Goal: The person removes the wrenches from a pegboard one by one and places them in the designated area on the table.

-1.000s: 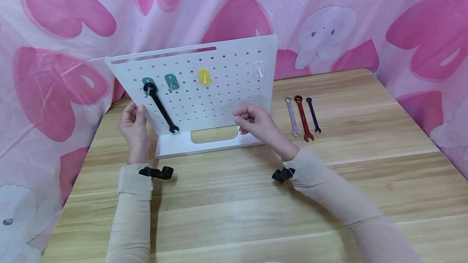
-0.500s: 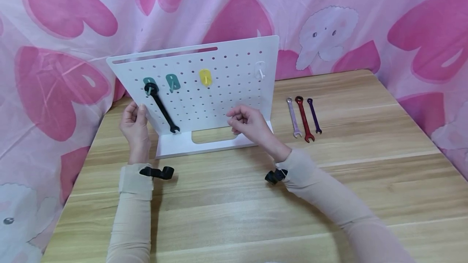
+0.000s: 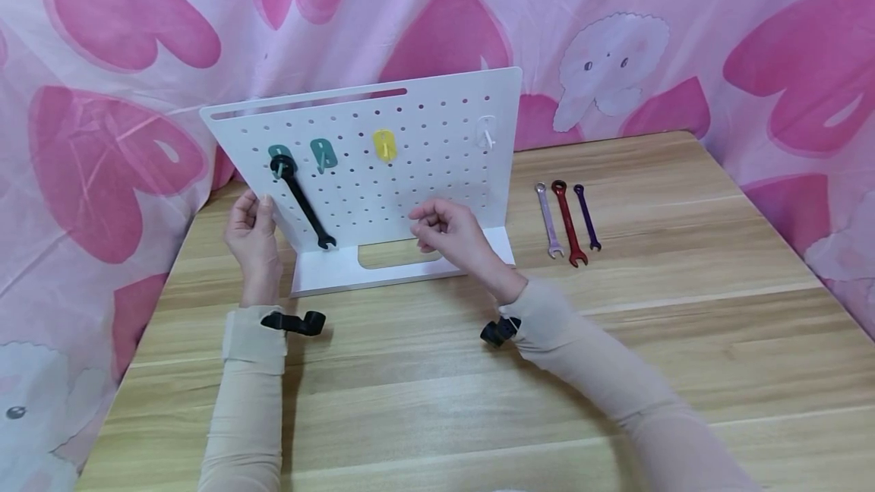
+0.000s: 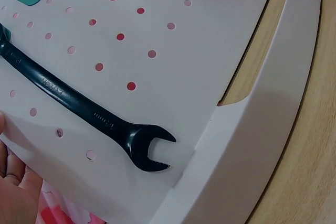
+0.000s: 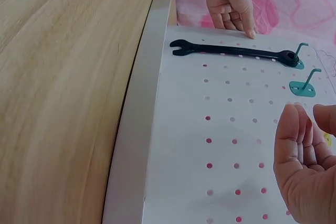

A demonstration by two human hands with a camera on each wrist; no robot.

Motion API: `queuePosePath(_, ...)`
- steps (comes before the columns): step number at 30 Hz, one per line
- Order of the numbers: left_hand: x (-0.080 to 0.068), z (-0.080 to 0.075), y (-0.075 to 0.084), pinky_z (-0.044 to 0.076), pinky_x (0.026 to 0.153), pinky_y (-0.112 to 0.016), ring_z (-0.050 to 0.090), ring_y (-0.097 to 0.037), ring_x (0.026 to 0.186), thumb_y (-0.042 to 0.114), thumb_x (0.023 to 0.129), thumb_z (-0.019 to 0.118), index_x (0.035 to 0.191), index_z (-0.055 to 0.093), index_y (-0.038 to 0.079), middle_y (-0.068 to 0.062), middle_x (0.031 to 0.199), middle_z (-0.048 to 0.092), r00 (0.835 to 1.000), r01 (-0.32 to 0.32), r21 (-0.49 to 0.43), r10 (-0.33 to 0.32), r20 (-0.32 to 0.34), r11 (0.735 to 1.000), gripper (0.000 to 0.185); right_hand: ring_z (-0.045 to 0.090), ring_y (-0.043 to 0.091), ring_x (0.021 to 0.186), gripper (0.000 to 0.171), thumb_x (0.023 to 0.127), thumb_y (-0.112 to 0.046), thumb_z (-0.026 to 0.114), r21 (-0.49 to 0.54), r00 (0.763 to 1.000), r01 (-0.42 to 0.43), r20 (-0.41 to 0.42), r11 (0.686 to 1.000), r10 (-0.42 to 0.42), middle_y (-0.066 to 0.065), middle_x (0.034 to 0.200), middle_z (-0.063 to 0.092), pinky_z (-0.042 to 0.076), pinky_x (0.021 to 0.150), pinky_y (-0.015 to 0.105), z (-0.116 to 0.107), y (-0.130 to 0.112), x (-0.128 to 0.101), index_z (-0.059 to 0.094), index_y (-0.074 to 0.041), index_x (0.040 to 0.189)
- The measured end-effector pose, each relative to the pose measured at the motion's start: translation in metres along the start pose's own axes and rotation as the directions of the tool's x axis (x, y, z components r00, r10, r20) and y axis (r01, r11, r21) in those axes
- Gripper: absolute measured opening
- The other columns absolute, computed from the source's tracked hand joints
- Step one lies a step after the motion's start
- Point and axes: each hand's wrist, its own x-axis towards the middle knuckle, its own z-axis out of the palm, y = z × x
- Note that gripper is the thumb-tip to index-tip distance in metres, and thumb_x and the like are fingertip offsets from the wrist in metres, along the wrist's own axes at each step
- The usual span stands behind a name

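Observation:
A white pegboard (image 3: 410, 173) stands upright on the wooden table (image 3: 437, 370). A black wrench (image 3: 301, 204) hangs slanted from the leftmost teal hook (image 3: 277, 157); its open jaw end shows in the left wrist view (image 4: 149, 148). My left hand (image 3: 251, 232) grips the board's left edge, thumb on the front, just left of the wrench. My right hand (image 3: 443, 228) hovers before the board's lower middle with fingers loosely curled and nothing in it, as the right wrist view shows (image 5: 304, 166). A second teal hook (image 3: 323, 154), a yellow hook (image 3: 383, 145) and a white hook (image 3: 485, 132) are bare.
Three wrenches lie side by side on the table right of the board: a pale lilac one (image 3: 548, 219), a red one (image 3: 568, 222) and a purple one (image 3: 586, 216). A pink heart-print curtain (image 3: 683, 36) hangs behind and beside the table.
My right hand has drifted left across the front of the pegboard, away from its right edge. The left hand and the black wrench have stayed put.

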Motion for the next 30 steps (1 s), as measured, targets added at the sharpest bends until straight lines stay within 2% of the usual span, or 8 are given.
queuePosePath(7, 0.000, -0.001, 0.001, 0.047, 0.095, -0.029, 0.052, -0.010, 0.092, 0.022, 0.085, 0.068, 0.112, 0.066, 0.014, 0.001, 0.099, 0.060, 1.000, 0.012, 0.005, -0.012, 0.001, 1.000, 0.028, 0.059, 0.009, 0.065, 0.020, 0.089, 0.000, 0.060, 0.016, 1.000, 0.008, 0.017, 1.000, -0.009, 0.015, 0.085, 0.062, 0.057, 0.068, 0.031, 0.012, -0.001, 0.005, 0.058, 0.008, 0.107)
queuePosePath(14, 0.001, 0.000, 0.000, 0.049, 0.089, -0.025, 0.051, -0.010, 0.088, 0.020, 0.085, 0.069, 0.109, 0.067, 0.013, 0.001, 0.095, 0.060, 1.000, 0.010, -0.003, -0.010, -0.016, 1.000, 0.025, 0.060, 0.011, 0.067, 0.019, 0.089, -0.001, 0.061, 0.023, 1.000, 0.011, 0.024, 1.000, -0.012, 0.014, 0.087, 0.063, 0.057, 0.069, 0.030, 0.025, -0.002, 0.011, 0.059, 0.007, 0.107)
queuePosePath(23, 0.000, 0.000, 0.001, 0.048, 0.094, -0.028, 0.051, -0.010, 0.089, 0.022, 0.084, 0.069, 0.110, 0.066, 0.014, 0.001, 0.097, 0.060, 1.000, 0.011, 0.000, -0.011, -0.006, 1.000, 0.027, 0.059, 0.008, 0.068, 0.020, 0.089, 0.000, 0.060, 0.038, 0.999, 0.019, 0.028, 0.999, -0.020, 0.014, 0.088, 0.062, 0.056, 0.068, 0.027, 0.040, -0.002, 0.017, 0.058, 0.009, 0.107)
queuePosePath(26, 0.001, 0.000, 0.001, 0.049, 0.091, -0.027, 0.051, -0.010, 0.089, 0.021, 0.084, 0.070, 0.109, 0.067, 0.014, 0.001, 0.096, 0.060, 1.000, 0.013, -0.006, -0.013, -0.012, 1.000, 0.026, 0.061, 0.012, 0.071, 0.020, 0.090, -0.002, 0.060, 0.017, 0.999, 0.025, 0.028, 1.000, -0.025, 0.014, 0.090, 0.063, 0.056, 0.069, 0.026, 0.044, -0.002, 0.019, 0.059, 0.006, 0.108)
queuePosePath(30, 0.001, 0.002, 0.002, 0.049, 0.088, -0.025, 0.052, -0.010, 0.088, 0.020, 0.084, 0.070, 0.108, 0.067, 0.014, 0.002, 0.095, 0.061, 1.000, 0.017, -0.015, -0.018, -0.020, 1.000, 0.025, 0.064, 0.024, 0.080, 0.021, 0.090, -0.003, 0.061, -0.006, 0.999, 0.029, 0.031, 1.000, -0.029, 0.014, 0.093, 0.064, 0.054, 0.069, 0.024, 0.048, -0.003, 0.022, 0.059, 0.004, 0.109)
